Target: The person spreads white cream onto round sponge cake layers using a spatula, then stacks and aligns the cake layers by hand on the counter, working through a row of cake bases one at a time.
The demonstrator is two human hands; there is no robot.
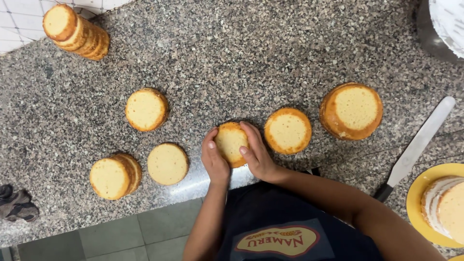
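Both hands, left hand [213, 158] and right hand [256, 153], cupped the small round golden sponge cake layer [231, 143] between curled fingers at the speckled grey granite counter's [251, 53] front edge, forearms angled inward.

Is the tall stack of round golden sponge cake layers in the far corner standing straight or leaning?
Leaning. The tall stack of round golden sponge cake layers slants, its top layer offset toward the white tiled wall.

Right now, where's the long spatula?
In the head view, the spatula lies diagonally on the granite counter at the right, between the tall round cake and the yellow plate.
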